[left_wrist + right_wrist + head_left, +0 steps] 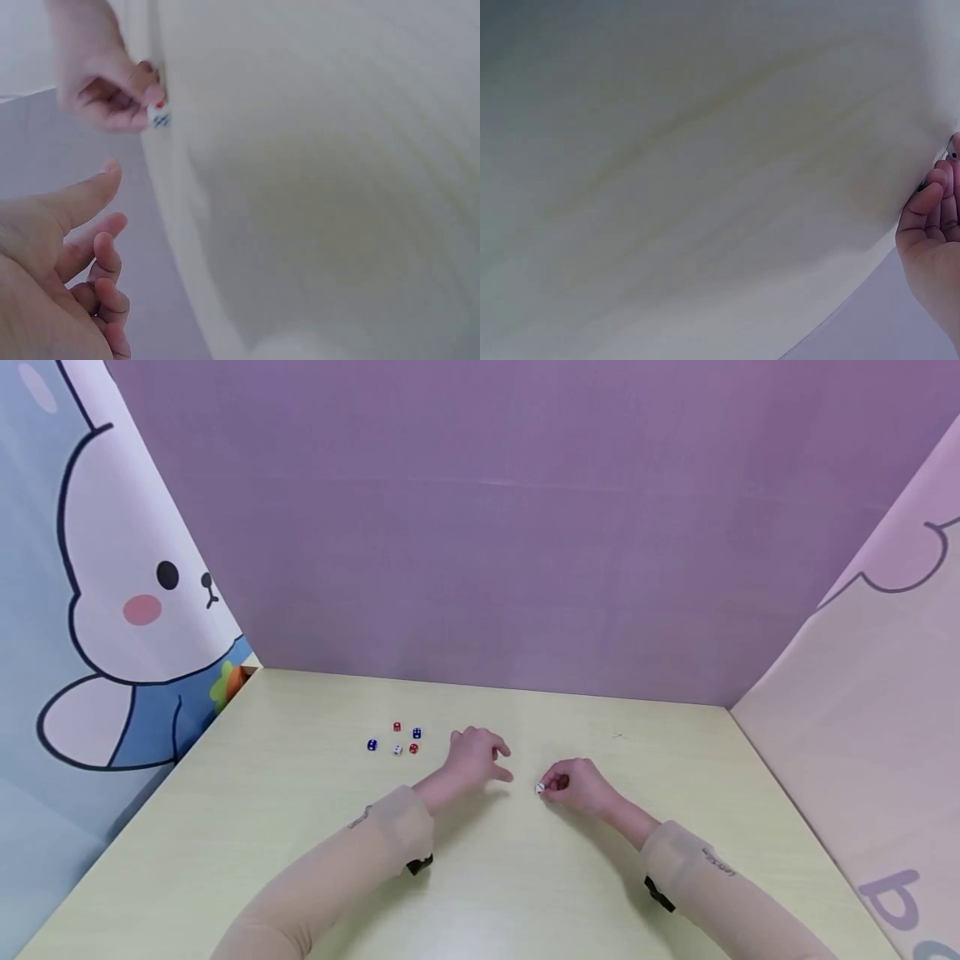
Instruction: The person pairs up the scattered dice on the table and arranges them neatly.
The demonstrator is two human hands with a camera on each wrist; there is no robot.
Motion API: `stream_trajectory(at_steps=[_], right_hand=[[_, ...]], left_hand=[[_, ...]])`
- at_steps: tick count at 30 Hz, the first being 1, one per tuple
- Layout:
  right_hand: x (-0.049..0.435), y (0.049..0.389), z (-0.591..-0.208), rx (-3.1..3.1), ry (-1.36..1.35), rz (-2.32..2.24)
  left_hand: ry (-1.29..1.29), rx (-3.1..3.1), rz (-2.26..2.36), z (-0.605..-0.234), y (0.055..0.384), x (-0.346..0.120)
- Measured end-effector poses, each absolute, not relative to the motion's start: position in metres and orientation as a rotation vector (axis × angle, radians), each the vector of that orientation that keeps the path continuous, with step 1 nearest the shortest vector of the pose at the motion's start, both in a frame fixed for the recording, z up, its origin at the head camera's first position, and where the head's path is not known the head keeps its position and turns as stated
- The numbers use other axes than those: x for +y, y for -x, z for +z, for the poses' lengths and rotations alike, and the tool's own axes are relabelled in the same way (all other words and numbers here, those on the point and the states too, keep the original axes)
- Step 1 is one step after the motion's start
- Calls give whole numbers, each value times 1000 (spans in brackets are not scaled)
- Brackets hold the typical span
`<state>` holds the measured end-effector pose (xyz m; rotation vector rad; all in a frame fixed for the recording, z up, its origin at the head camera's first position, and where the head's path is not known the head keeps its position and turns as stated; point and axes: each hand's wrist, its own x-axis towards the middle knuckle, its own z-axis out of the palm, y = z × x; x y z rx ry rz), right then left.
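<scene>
Pinching a white die (pixel 539 788), the right hand (pixel 581 787) faces parted left fingers (pixel 81 251), sleeve lettering (pixel 718 862) illegible.

You have six dice on or over bench (pixel 525 893), three colours, two each. Red, two: far red die (pixel 397 727), near red die (pixel 413 749). Blue, two: left blue die (pixel 372 745), right blue die (pixel 417 733). White, two: left white die (pixel 397 750), right white die (pixel 540 788). Five dice grouped at left, one pinched in your right hand (pixel 583 787). Your hands: two; left hand (pixel 472 758) holds zero dice. Sleeves, two: left sleeve (pixel 345 860), right sleeve (pixel 720 885).
</scene>
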<state>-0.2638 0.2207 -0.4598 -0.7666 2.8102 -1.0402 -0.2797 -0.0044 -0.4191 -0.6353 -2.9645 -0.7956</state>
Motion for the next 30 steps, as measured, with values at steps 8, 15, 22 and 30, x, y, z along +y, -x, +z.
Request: stream_trajectory(at_steps=[8, 15, 22, 30], right_hand=[[219, 263, -463, 2800, 691, -1071], [218, 261, -461, 2797, 683, -1079], [218, 260, -460, 2791, 709, -1072], [217, 259, -457, 2773, 680, -1086]], left_hand=[[685, -2923, -718, -410, 286, -46], [711, -2903, -619, -411, 294, -94], [689, -2877, -532, -422, 308, -140], [603, -2933, -471, -430, 313, -166]])
